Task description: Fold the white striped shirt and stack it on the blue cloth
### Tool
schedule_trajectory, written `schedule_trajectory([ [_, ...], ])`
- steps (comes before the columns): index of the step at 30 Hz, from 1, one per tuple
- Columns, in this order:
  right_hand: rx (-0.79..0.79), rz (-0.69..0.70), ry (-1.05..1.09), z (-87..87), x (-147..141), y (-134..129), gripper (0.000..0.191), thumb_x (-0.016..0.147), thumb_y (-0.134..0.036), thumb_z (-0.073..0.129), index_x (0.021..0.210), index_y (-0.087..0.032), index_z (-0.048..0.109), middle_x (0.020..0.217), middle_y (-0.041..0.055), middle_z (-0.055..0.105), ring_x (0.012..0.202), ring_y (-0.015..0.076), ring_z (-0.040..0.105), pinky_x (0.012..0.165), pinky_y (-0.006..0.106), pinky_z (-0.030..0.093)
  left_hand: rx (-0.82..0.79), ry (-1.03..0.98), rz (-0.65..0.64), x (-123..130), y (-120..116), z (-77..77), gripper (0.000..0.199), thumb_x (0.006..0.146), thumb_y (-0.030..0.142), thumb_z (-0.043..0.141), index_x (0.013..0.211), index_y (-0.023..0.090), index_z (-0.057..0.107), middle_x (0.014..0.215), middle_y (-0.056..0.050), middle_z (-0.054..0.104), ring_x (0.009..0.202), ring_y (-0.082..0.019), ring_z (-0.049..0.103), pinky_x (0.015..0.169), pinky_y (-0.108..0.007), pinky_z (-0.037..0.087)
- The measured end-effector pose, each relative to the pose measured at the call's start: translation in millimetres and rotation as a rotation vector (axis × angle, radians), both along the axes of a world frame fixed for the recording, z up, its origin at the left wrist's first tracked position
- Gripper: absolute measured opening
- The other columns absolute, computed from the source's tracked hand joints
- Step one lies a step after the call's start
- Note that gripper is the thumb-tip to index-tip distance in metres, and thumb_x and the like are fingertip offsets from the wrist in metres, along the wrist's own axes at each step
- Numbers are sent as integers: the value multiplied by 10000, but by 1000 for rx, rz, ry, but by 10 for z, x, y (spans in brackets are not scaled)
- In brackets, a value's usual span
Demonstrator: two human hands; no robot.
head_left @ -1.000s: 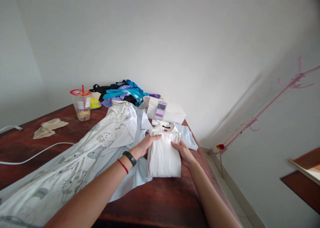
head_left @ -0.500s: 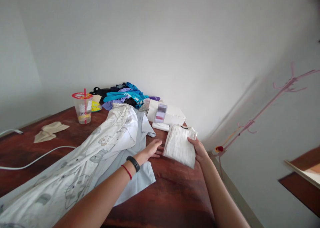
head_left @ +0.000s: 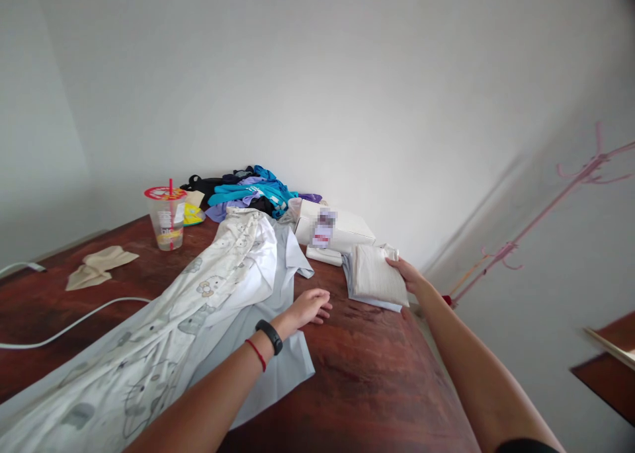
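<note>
The surface [head_left: 367, 373] is seen to be dark red-brown wood with a smooth, faintly glossy finish. A folded white top [head_left: 378, 278] of ribbed, matt cloth is touched by the right hand [head_left: 407, 274]; a pale blue folded cloth [head_left: 370, 301] of smoother weave is found beneath it. A thin, matt printed cotton garment [head_left: 163, 327] is spread beside the left hand [head_left: 310, 306]. The cup [head_left: 167, 218] is made of clear, shiny plastic. The box [head_left: 342, 231] appears as matt white cardboard. A smooth white cable [head_left: 74, 317] and a crumpled beige cloth [head_left: 99, 264] are also shown.
</note>
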State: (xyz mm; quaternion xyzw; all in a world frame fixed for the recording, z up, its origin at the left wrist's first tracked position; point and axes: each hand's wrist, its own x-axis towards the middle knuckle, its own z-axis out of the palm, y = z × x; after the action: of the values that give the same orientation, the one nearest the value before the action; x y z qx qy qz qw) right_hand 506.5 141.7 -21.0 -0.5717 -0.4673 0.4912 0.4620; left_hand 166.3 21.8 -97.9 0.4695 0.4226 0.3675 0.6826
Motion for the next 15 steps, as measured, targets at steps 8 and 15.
schedule_trajectory([
  [8,-28,-104,-246,-338,17,163,348,722,-366,766,993,-163,687,896,110,768,848,295,720,837,443,552,17,3,-19,-35,2,1,470,895,528,657,1186,161,628,1193,-178,713,898,-240,743,606,-250,559],
  [15,85,-243,-491,-389,48,242,310,694,-417,790,882,-173,752,899,133,776,1050,370,676,925,435,496,22,-9,-31,-54,-23,25,480,924,542,606,1211,156,615,1166,-177,721,866,-229,743,626,-264,566],
])
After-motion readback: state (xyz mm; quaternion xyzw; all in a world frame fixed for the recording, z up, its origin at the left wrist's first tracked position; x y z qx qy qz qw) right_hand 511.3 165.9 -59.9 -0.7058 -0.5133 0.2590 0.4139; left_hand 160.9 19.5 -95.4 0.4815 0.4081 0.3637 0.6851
